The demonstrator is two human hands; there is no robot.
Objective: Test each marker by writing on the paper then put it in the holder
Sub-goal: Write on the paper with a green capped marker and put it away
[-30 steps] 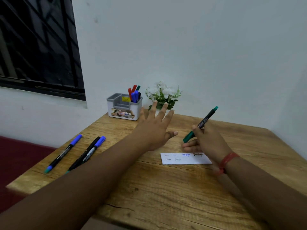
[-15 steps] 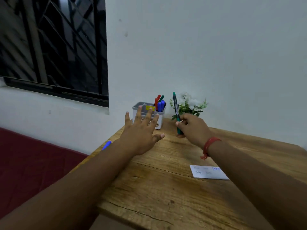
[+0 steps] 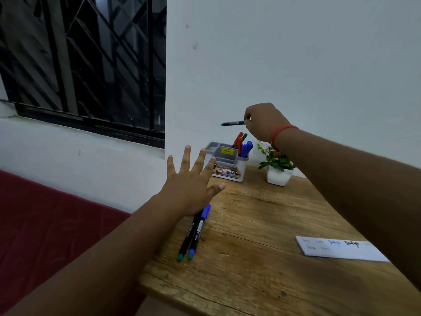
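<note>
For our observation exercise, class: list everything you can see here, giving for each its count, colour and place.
held marker: 1, green-tipped, dark body, in the air above the holder, lying level
holder: 1, grey and white, back of the table by the wall
markers in holder: several, red, green, blue, upright in its right compartment
table markers: 2, dark bodies, one with a blue cap, side by side near the table's left edge
paper: 1, white with writing, right front of the table
plant: 1, green in a white pot, right of the holder
table: 1, wooden
window: 1, dark, barred, upper left
left hand: open, fingers spread, above the table markers
right hand: grips the held marker, red wrist thread
</note>
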